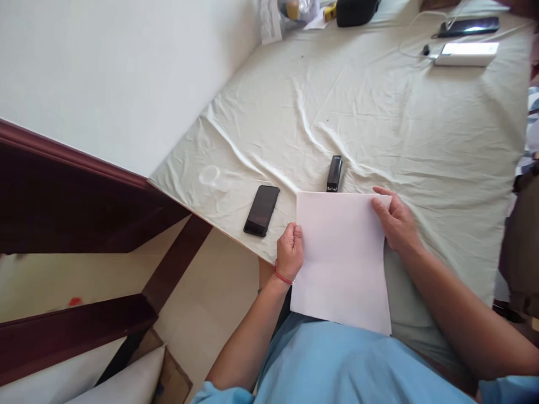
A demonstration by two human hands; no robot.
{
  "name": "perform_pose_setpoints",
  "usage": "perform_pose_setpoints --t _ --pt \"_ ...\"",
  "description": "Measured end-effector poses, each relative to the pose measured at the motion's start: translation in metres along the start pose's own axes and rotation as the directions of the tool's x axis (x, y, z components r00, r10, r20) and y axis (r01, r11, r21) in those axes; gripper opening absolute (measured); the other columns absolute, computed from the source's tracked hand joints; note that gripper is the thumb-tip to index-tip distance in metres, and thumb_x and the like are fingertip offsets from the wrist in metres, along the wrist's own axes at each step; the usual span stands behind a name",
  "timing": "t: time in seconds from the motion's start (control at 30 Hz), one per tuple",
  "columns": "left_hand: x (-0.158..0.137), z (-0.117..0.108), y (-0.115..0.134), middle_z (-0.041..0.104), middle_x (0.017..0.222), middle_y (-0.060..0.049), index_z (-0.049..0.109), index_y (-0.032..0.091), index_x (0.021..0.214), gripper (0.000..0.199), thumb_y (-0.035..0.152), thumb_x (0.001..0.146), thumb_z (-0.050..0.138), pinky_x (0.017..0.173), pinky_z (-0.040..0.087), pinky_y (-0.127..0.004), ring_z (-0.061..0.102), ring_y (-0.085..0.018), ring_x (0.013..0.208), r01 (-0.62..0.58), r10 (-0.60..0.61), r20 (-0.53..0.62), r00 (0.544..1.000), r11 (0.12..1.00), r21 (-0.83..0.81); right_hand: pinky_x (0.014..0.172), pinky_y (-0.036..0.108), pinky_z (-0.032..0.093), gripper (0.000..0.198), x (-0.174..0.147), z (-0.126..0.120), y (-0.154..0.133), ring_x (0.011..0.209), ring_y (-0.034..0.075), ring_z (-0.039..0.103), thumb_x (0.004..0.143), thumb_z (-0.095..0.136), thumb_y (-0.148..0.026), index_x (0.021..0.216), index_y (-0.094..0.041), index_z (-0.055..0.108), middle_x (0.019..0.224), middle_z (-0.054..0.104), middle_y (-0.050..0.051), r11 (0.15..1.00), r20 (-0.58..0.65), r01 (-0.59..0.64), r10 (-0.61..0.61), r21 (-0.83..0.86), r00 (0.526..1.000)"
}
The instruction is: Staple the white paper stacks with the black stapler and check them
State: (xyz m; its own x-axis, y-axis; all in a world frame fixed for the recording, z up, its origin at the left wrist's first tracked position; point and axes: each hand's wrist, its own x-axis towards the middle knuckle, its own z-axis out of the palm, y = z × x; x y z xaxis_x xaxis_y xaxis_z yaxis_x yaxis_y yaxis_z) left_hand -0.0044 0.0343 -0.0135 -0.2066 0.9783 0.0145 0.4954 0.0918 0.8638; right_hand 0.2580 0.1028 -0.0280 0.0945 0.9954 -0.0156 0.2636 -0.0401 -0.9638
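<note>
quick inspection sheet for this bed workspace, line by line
surface: bed sheet, pale and wrinkled, along a white wall
job's things: white paper, blank side up, gripped at both side edges; black stapler just past its far edge
clutter: black phone face up near the bed edge; clear tape roll beside it; second phone, white power bank and black pouch at the far end
grippers: left hand pinches the paper's left edge; right hand grips the upper right corner
cables: white cable running by the power bank
surroundings: dark wooden frame, tiled floor
</note>
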Motion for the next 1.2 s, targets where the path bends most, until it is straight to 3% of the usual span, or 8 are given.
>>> perform_pose_setpoints --t 0.2,0.3,0.43,0.53,0.6,0.77,0.97,1.2 --pt "0.000 0.001 -0.012 0.042 0.065 0.005 0.041 0.023 0.076 0.041 0.054 0.104 0.039 0.062 0.033 -0.028 0.041 -0.013 0.061 0.014 -0.015 0.015 1.000 1.000 0.022 0.047 0.023 0.045 0.034 -0.003 -0.001 0.009 0.056 0.012 0.055 0.074 0.089 -0.043 0.097 -0.027 0.069 0.073 0.062 -0.004 0.895 0.149 -0.196 0.147 0.401 0.978" --pt "-0.001 0.002 -0.011 0.047 0.069 0.004 0.048 0.022 0.084 0.041 0.058 0.104 0.041 0.064 0.037 -0.027 0.045 -0.013 0.064 0.057 -0.054 0.049 0.997 0.997 -0.060 0.044 0.021 0.039 0.034 -0.003 -0.004 0.010 0.053 0.009 0.048 0.069 0.093 -0.040 0.085 -0.026 0.067 0.068 0.058 -0.005 0.849 0.102 -0.205 0.178 0.488 0.979" --pt "-0.009 -0.005 0.000 0.067 0.084 -0.001 0.049 0.020 0.121 0.048 0.062 0.098 0.054 0.069 0.049 -0.029 0.060 -0.016 0.070 0.203 -0.136 0.269 0.953 0.950 -0.237 0.044 0.021 0.038 0.038 0.003 -0.007 0.006 0.052 0.009 0.047 0.062 0.097 -0.039 0.079 -0.026 0.065 0.065 0.057 -0.005 0.783 -0.018 -0.193 0.252 0.592 0.968" --pt "-0.018 -0.014 0.007 0.074 0.111 -0.011 0.057 0.017 0.123 0.047 0.055 0.096 0.061 0.089 0.053 -0.034 0.069 -0.022 0.097 0.172 -0.106 0.378 0.920 0.975 -0.144 0.046 0.022 0.040 0.042 0.008 -0.010 0.004 0.054 0.010 0.047 0.057 0.100 -0.037 0.075 -0.026 0.063 0.065 0.056 -0.005 0.747 -0.103 -0.137 0.266 0.650 0.959" --pt "-0.026 -0.020 0.008 0.076 0.109 -0.010 0.065 0.016 0.116 0.042 0.053 0.098 0.057 0.091 0.053 -0.034 0.070 -0.024 0.100 0.174 -0.135 0.438 0.889 0.984 -0.050 0.048 0.022 0.041 0.044 0.010 -0.012 0.004 0.055 0.010 0.048 0.054 0.100 -0.036 0.075 -0.026 0.063 0.066 0.057 -0.005 0.736 -0.140 -0.109 0.268 0.668 0.953" --pt "-0.040 -0.027 -0.001 0.070 0.077 -0.005 0.065 0.017 0.087 0.046 0.053 0.103 0.042 0.067 0.047 -0.029 0.061 -0.018 0.071 0.112 -0.146 0.388 0.910 0.988 0.109 0.051 0.023 0.043 0.042 0.013 -0.013 0.009 0.058 0.011 0.048 0.059 0.098 -0.036 0.081 -0.027 0.064 0.070 0.058 -0.006 0.762 -0.206 -0.011 0.190 0.648 0.960" --pt "-0.038 -0.029 -0.007 0.063 0.069 -0.002 0.059 0.020 0.081 0.040 0.047 0.104 0.041 0.063 0.043 -0.028 0.055 -0.016 0.064 -0.046 -0.023 0.307 0.951 0.975 0.216 0.054 0.027 0.040 0.025 0.018 -0.018 0.021 0.061 0.012 0.047 0.072 0.091 -0.038 0.080 -0.027 0.070 0.073 0.059 -0.003 0.879 -0.327 0.156 0.001 0.451 0.945" --pt "-0.033 -0.022 -0.024 0.060 0.063 -0.002 0.056 0.022 0.079 0.035 0.040 0.105 0.040 0.060 0.039 -0.029 0.055 -0.016 0.058 -0.211 0.129 0.238 0.963 0.909 0.359 0.057 0.030 0.041 0.016 0.018 -0.019 0.032 0.062 0.013 0.050 0.080 0.084 -0.039 0.083 -0.027 0.074 0.073 0.062 -0.002 0.957 -0.351 0.176 -0.087 0.231 0.932"
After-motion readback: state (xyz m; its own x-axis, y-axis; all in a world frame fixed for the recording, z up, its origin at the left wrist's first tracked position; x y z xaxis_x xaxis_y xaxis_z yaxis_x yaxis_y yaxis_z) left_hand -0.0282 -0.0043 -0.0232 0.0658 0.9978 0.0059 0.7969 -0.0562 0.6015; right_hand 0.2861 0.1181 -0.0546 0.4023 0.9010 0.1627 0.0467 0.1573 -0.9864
